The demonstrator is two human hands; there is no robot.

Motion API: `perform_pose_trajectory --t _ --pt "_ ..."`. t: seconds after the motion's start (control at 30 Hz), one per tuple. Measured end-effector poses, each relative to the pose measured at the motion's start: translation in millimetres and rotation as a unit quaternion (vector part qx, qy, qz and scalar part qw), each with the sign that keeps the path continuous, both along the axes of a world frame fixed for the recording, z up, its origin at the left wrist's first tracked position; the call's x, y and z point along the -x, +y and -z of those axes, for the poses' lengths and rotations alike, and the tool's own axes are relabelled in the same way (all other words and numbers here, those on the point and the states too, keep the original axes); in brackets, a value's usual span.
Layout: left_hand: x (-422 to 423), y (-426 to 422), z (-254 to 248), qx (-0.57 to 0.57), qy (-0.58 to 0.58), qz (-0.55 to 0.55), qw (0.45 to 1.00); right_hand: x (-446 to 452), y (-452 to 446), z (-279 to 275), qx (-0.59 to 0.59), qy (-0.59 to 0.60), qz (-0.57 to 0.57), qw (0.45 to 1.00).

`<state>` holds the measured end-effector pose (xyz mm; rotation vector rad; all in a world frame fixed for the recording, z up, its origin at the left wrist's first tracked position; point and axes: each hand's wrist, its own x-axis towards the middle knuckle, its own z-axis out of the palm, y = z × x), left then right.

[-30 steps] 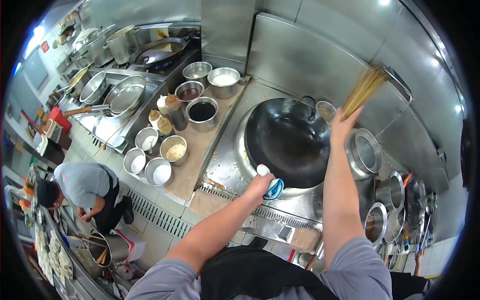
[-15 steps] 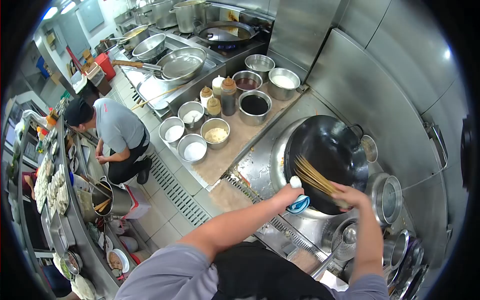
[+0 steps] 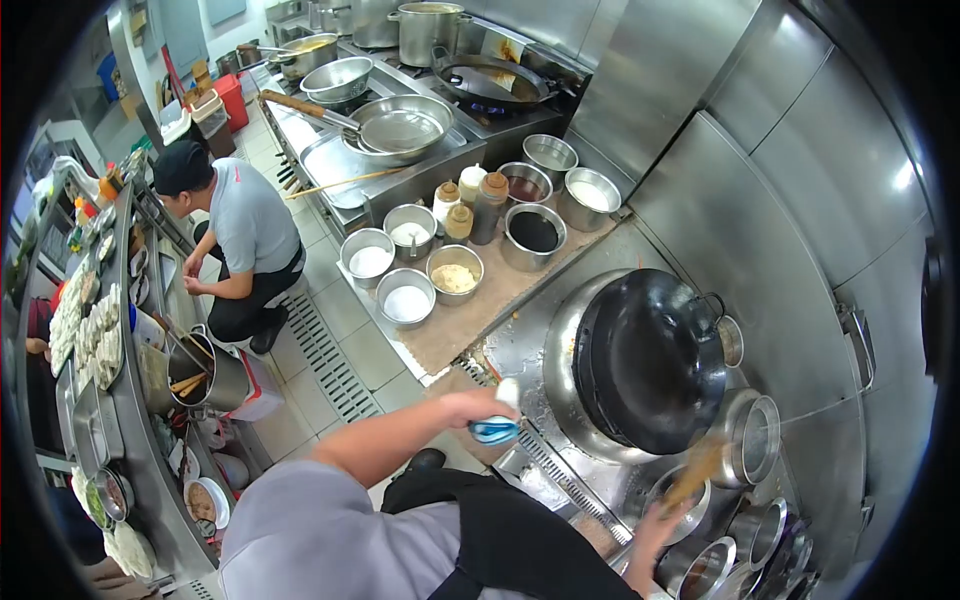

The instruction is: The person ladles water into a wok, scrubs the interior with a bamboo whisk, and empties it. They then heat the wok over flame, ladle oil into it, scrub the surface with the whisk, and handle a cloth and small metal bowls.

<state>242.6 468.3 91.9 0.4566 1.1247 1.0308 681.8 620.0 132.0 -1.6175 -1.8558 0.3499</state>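
A large black wok (image 3: 655,365) sits tilted on the round steel burner rim, its loop handle at the upper right. My left hand (image 3: 475,408), left of the wok, is closed around a blue and white cloth (image 3: 494,430) and a white knob-like end (image 3: 508,392). Low at the right, my right hand (image 3: 652,535) holds a bamboo brush (image 3: 697,470), blurred by motion, below the wok's lower right edge and over a steel strainer.
Steel pots of white, dark and red contents, including dark sauce (image 3: 534,232), and squeeze bottles (image 3: 489,205) stand on the counter. Steel pots (image 3: 708,568) crowd the lower right. A co-worker (image 3: 245,235) crouches at the left beside a bucket (image 3: 225,380).
The brush has left the wok and moved down and right in my right hand. My left hand has drawn left, away from the wok's rim. The head view has shifted.
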Motion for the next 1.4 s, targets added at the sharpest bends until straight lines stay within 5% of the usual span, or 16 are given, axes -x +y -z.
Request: perform_pose_trajectory --t 0.03,0.1,0.2,0.33,0.43,0.53,0.6,0.67,0.73,0.77,0.87,1.13,1.27,1.4 --pt "5 -16 8 0.002 0.001 -0.009 1.0 -5 -28 29 -0.009 -0.06 -0.009 0.998" --pt "9 -34 13 0.014 0.075 -0.02 0.997 20 -66 5 0.325 -0.172 0.046 0.929" --pt "5 -42 7 0.004 0.105 -0.021 0.994 -8 -74 40 0.342 -0.256 -0.033 0.904" --pt "-7 -36 -9 -0.047 0.127 0.017 0.991 8 -78 13 0.431 -0.234 0.027 0.871" --pt "-12 -34 -51 -0.1 0.162 0.081 0.978 37 -81 -6 0.29 -0.397 -0.011 0.87" --pt "-22 -34 -58 -0.156 0.219 0.117 0.956 85 -79 -37 0.17 -0.158 -0.242 0.942" --pt "-30 -32 -59 -0.192 0.256 0.11 0.941 142 -101 -69 0.238 0.002 -0.319 0.917" --pt "-33 -33 -65 -0.267 0.218 0.113 0.932 196 -125 -100 0.106 -0.024 -0.466 0.878" --pt "-33 -38 -74 -0.321 0.193 0.111 0.92 220 -130 -98 0.105 -0.04 -0.46 0.881" --pt "-28 -42 -77 -0.269 0.08 0.076 0.957 227 -129 -99 0.104 -0.056 -0.455 0.882" --pt "-11 -52 -75 -0.237 -0.019 0.061 0.969 237 -127 -120 0.114 -0.058 -0.474 0.871" --pt "11 -66 -99 -0.245 0.017 -0.015 0.969 239 -130 -145 0.247 0.001 -0.409 0.879" --pt "24 -67 -113 -0.24 0.01 0.01 0.971 233 -128 -146 0.276 0.192 -0.436 0.835" --pt "28 -71 -136 -0.266 0.013 0.016 0.964 225 -127 -154 0.282 0.24 -0.422 0.828"
